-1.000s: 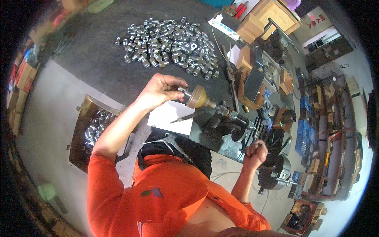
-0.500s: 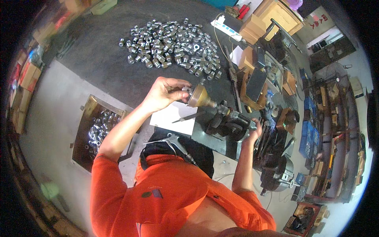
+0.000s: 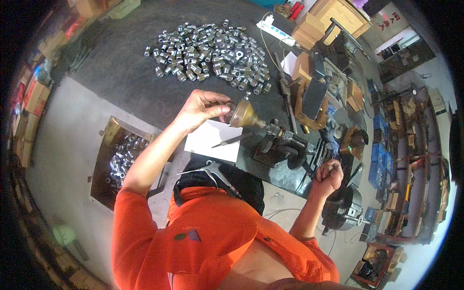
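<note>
Brass-coloured bell-shaped head (image 3: 246, 116), mounted on a dark spindle stand (image 3: 279, 146) at the near edge of the tabletop (image 3: 123, 72), faces the left hand (image 3: 209, 110). Left thumb and fingers are narrowed on a blurred metal fitting (image 3: 232, 106) at the head's mouth; seating depth cannot be determined. Right hand (image 3: 329, 174) is near the stand's other end, fingers curled; whether they hold anything cannot be told. White paper (image 3: 200, 140) lies at the near edge under a dark pointed tool (image 3: 227, 141). Loose fittings (image 3: 208, 53) are heaped toward the far edge.
</note>
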Motion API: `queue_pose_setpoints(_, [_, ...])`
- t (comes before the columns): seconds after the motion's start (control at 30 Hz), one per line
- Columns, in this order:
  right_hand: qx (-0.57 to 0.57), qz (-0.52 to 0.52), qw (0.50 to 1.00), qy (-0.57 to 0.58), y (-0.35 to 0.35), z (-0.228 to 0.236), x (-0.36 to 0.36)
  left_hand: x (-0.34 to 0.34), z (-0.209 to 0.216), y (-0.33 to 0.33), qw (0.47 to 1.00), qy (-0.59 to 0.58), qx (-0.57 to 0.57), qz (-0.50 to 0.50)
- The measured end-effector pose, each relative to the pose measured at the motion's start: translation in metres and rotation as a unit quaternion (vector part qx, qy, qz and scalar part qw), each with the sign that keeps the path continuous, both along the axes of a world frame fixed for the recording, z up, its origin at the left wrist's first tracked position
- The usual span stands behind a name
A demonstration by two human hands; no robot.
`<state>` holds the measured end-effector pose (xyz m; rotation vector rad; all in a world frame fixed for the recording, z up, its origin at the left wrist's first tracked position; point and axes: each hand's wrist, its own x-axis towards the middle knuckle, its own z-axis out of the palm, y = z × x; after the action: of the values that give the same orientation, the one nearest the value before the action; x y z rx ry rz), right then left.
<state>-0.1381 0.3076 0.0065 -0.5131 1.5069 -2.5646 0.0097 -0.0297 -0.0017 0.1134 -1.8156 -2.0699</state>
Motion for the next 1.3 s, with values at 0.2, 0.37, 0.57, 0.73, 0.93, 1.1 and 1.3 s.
queue_pose_setpoints(0.2, [-0.034, -0.006, 0.998, -0.043, 0.002, -0.014, 0.010, 0.003, -0.003, 0.020, 0.996, -0.026, 0.014, 0.080])
queue_pose_setpoints(0.37, [0.021, -0.051, 0.995, -0.087, 0.009, -0.038, 0.015, 0.000, 0.006, 0.043, 0.979, -0.045, -0.037, 0.195])
queue_pose_setpoints(0.57, [0.078, -0.109, 0.977, -0.166, -0.009, -0.108, -0.036, 0.000, 0.005, 0.033, 0.980, -0.100, -0.014, 0.169])
queue_pose_setpoints(0.73, [0.254, -0.155, 0.946, 0.125, -0.035, -0.088, -0.103, -0.003, 0.009, 0.029, 0.980, -0.096, 0.014, 0.171])
queue_pose_setpoints(0.93, [-0.031, -0.084, 0.994, 0.057, -0.033, 0.008, -0.037, -0.002, 0.008, 0.024, 0.977, -0.122, 0.050, 0.169])
queue_pose_setpoints(1.1, [-0.026, -0.049, 0.998, 0.041, 0.001, -0.020, 0.011, 0.001, 0.011, 0.021, 0.978, -0.120, 0.047, 0.164])
queue_pose_setpoints(1.3, [0.089, -0.131, 0.969, -0.192, -0.001, -0.106, -0.030, 0.008, 0.008, 0.010, 0.973, -0.129, 0.031, 0.191])
